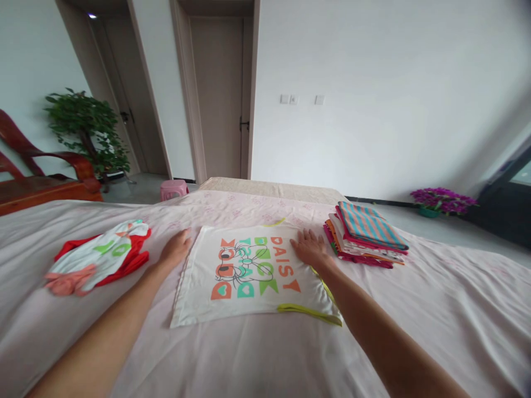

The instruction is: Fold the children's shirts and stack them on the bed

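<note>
A white child's shirt [249, 276] with an orange and green "DAISY DUCK" print and yellow-green trim lies flat on the pale pink bed sheet [435, 309]. My left hand [176, 247] rests at the shirt's far left edge, fingers stretched out flat. On the shirt's far right corner lies my right hand [309, 247], palm down with the fingers spread. Neither hand holds anything.
A stack of folded clothes [365, 235], striped piece on top, sits just right of my right hand. A loose heap of red, white and pink garments [97, 257] lies at the left. Beyond the bed are a pink stool [174, 189], a wooden chair [37, 177], a plant [89, 130] and purple flowers [442, 200].
</note>
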{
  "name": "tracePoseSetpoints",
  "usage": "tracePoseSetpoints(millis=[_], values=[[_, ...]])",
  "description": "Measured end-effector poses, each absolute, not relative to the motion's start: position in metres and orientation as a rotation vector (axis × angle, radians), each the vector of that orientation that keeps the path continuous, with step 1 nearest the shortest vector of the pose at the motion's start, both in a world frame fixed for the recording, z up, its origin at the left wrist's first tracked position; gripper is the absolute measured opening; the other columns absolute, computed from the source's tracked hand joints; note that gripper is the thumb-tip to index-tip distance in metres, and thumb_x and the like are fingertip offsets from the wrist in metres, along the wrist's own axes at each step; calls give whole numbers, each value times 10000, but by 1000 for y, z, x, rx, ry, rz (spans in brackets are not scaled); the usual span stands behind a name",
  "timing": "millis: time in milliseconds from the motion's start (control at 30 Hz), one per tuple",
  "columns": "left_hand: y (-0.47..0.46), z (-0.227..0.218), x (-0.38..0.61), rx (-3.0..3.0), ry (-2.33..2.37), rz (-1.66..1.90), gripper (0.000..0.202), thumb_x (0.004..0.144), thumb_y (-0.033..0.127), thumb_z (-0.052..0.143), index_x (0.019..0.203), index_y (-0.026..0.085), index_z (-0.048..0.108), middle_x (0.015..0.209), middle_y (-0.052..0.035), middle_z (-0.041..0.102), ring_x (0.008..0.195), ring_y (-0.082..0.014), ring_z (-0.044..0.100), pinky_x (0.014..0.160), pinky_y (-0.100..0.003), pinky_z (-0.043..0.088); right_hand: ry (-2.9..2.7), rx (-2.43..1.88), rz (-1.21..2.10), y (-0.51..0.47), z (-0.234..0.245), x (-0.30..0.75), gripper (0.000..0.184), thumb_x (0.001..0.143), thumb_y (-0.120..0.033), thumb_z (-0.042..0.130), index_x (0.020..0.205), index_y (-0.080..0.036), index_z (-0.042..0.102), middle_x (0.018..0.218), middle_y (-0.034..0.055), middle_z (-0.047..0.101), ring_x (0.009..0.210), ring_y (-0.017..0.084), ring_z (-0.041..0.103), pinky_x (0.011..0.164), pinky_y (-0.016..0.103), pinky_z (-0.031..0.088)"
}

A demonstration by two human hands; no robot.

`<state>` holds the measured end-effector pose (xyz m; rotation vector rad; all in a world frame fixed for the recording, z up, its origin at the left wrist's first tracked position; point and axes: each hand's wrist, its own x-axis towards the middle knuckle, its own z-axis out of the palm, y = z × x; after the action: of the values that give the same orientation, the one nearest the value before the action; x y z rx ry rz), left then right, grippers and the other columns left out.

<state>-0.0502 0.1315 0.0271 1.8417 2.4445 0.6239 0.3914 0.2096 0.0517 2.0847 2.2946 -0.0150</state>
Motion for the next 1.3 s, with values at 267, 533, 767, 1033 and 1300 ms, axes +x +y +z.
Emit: tracePoseSetpoints(millis=[267,533,767,1033,1300], values=[[47,35,-63,1751,2515,858,388,882,409,400,1018,175,679,1096,-89,716,1092,-224,618,968,-285,452,2800,1680,47,84,60,375,559,981,-452,358,1493,-228,379,1577,68,316,1477,278,181,1176,491,162],[17,58,-24,1746,2421,652,332,869,418,456,900,222,723,1004,-59,747,980,-209,640,807,-253,440,2858,1704,103,56,39,373,519,994,-410,351,1475,-226,414,1546,69,378,1447,259,272,1177,474,211],[22,67,-21,1600,2371,526,336,857,388,456,890,246,760,993,-72,770,916,-233,681,698,-257,429,2902,1681,121,57,43,372,502,995,-419,343,1445,-226,454,1520,85,414,1419,272,322,1160,488,237],[30,68,-15,1556,2382,486,369,840,448,455,827,228,752,894,-104,770,877,-253,693,652,-263,412,2922,1674,128,57,43,372,490,996,-411,343,1438,-234,457,1512,81,425,1412,267,330,1152,488,254],[30,68,-13,1605,2382,437,452,836,557,425,708,207,680,728,-57,714,804,-249,668,590,-257,357,2906,1699,91,56,44,372,489,990,-393,371,1444,-228,448,1520,86,412,1418,270,318,1160,486,235]])
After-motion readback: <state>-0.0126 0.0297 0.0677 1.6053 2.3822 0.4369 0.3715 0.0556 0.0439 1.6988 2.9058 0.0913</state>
